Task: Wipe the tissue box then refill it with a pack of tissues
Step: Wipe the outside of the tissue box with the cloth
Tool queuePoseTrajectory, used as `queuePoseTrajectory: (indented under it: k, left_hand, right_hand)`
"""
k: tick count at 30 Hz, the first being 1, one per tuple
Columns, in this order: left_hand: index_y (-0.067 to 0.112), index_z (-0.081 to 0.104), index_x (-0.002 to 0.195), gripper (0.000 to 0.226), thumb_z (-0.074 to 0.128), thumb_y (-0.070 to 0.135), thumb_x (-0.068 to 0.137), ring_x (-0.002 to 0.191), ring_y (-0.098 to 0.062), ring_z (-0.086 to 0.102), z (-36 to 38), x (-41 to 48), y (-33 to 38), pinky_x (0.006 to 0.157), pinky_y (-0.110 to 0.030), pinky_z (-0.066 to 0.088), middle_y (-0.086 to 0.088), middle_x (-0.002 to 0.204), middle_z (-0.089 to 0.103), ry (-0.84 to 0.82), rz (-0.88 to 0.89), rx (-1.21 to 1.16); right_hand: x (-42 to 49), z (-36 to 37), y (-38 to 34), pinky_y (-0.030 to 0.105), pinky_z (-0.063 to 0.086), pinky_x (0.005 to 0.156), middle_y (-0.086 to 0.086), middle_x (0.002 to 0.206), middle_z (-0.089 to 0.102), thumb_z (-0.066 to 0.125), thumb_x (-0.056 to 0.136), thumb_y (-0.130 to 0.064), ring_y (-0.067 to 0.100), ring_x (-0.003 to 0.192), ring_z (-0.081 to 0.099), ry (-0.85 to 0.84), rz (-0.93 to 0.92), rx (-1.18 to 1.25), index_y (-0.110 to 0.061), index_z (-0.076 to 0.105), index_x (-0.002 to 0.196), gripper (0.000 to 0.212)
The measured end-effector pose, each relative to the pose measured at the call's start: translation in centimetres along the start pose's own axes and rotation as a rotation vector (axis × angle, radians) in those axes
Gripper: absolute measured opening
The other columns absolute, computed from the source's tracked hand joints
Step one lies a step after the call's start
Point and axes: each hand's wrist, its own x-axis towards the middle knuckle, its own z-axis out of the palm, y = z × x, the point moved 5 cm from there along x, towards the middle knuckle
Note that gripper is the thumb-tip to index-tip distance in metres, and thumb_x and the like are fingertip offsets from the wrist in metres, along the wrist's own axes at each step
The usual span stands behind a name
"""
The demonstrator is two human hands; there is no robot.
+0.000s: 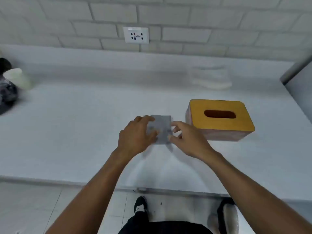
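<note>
A pale grey table [84,132] fills most of the view and runs back to a white brick-patterned wall [202,22]. On the table's right half stands the tissue box [211,126], a wooden box with a yellow-brown lid and a dark oval slot facing up; no tissue shows in the slot. Behind it, near the wall, lies a blurred white pack of tissues [211,76], well apart from the box. At the far left edge sits a dark bag [6,95] with a pale rounded object [18,80] against it. Just left of the tissue box, both hands hold a small grey cloth [162,127] above the table: the left hand [135,137] has its fingers curled over the cloth's left side, and the right hand [187,139] pinches its right edge between thumb and fingers. A white wall socket [136,35] sits in the wall above.
</note>
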Motion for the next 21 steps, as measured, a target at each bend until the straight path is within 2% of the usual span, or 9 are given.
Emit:
queuePoseTrajectory:
  k: [4, 6, 11, 14, 16, 18, 19, 20, 21]
  left_hand:
    - [0.031, 0.042, 0.148, 0.066, 0.065, 0.056, 0.092, 0.121, -0.03, 0.059, 2.4, 1.6, -3.9, 0.091, -0.044, 0.053, -0.003, 0.141, 0.054, -0.153, -0.166, -0.033]
    - [0.026, 0.042, 0.149, 0.072, 0.071, 0.055, 0.089, 0.12, -0.033, 0.059, 2.9, 2.6, -5.2, 0.094, -0.046, 0.054, -0.007, 0.138, 0.053, -0.155, -0.241, -0.12]
    - [0.019, 0.039, 0.151, 0.075, 0.078, 0.032, 0.088, 0.117, -0.032, 0.062, 3.8, 4.7, -6.0, 0.085, -0.032, 0.042, -0.01, 0.136, 0.056, -0.146, -0.272, -0.304]
    - [0.016, 0.038, 0.153, 0.075, 0.076, 0.021, 0.088, 0.113, -0.031, 0.065, 4.3, 5.5, -6.2, 0.088, -0.036, 0.05, -0.008, 0.124, 0.067, -0.181, -0.324, -0.429]
    - [0.017, 0.055, 0.137, 0.051, 0.072, 0.019, 0.088, 0.097, -0.027, 0.068, 4.8, 5.5, -6.3, 0.081, -0.037, 0.056, -0.003, 0.105, 0.071, -0.216, -0.348, -0.501]
    - [0.015, 0.063, 0.092, 0.006, 0.068, 0.018, 0.089, 0.075, -0.023, 0.059, 5.0, 5.1, -5.9, 0.064, -0.033, 0.047, 0.002, 0.076, 0.063, -0.215, -0.325, -0.581]
    - [0.013, 0.059, 0.082, 0.012, 0.066, 0.017, 0.091, 0.071, -0.023, 0.055, 4.9, 4.7, -5.5, 0.061, -0.033, 0.043, 0.002, 0.071, 0.06, -0.208, -0.321, -0.656]
    - [0.013, 0.061, 0.083, 0.013, 0.065, 0.018, 0.094, 0.073, -0.022, 0.058, 4.8, 4.5, -5.1, 0.062, -0.032, 0.045, 0.004, 0.074, 0.064, -0.193, -0.308, -0.752]
    - [0.016, 0.067, 0.095, 0.005, 0.065, 0.021, 0.097, 0.081, -0.021, 0.064, 4.6, 4.2, -4.6, 0.068, -0.033, 0.052, 0.005, 0.087, 0.071, -0.201, -0.295, -0.842]
  right_hand:
    - [2.0, 3.7, 0.3, 0.038, 0.052, 0.086, -0.003, 0.136, 0.051, 0.059, 0.088, -0.048, 0.019, 0.109, 0.059, -0.064, 0.195, -0.135, -0.027, 0.044, 0.139, 0.057]
    - [3.1, 4.6, 0.2, 0.038, 0.051, 0.086, 0.001, 0.137, 0.046, 0.058, 0.089, -0.046, 0.022, 0.115, 0.056, -0.05, 0.255, -0.173, -0.026, 0.044, 0.14, 0.056]
    - [4.9, 5.9, 0.1, 0.035, 0.05, 0.078, 0.003, 0.129, 0.044, 0.062, 0.09, -0.039, 0.027, 0.101, 0.059, 0.042, 0.309, -0.105, -0.026, 0.044, 0.133, 0.048]
    - [4.9, 6.4, 0.3, 0.04, 0.051, 0.08, 0.001, 0.125, 0.048, 0.06, 0.092, -0.034, 0.026, 0.098, 0.058, 0.039, 0.304, -0.045, -0.029, 0.042, 0.129, 0.041]
    - [4.4, 6.5, 0.4, 0.04, 0.051, 0.08, -0.002, 0.122, 0.05, 0.06, 0.093, -0.031, 0.023, 0.097, 0.058, 0.053, 0.304, -0.025, -0.03, 0.042, 0.126, 0.038]
    - [3.5, 6.3, 0.2, 0.037, 0.052, 0.077, -0.006, 0.117, 0.052, 0.061, 0.092, -0.027, 0.018, 0.095, 0.057, 0.101, 0.278, 0.045, -0.031, 0.044, 0.123, 0.036]
    - [3.0, 6.1, 0.0, 0.034, 0.052, 0.077, -0.008, 0.115, 0.053, 0.062, 0.092, -0.026, 0.015, 0.094, 0.057, 0.131, 0.255, 0.108, -0.031, 0.046, 0.122, 0.035]
    - [2.4, 6.0, -0.3, 0.031, 0.052, 0.077, -0.01, 0.114, 0.055, 0.062, 0.092, -0.025, 0.011, 0.094, 0.056, 0.163, 0.231, 0.176, -0.031, 0.047, 0.122, 0.034]
    - [1.9, 5.7, -0.5, 0.03, 0.052, 0.079, -0.012, 0.115, 0.056, 0.062, 0.092, -0.025, 0.008, 0.095, 0.056, 0.202, 0.213, 0.236, -0.031, 0.048, 0.122, 0.034]
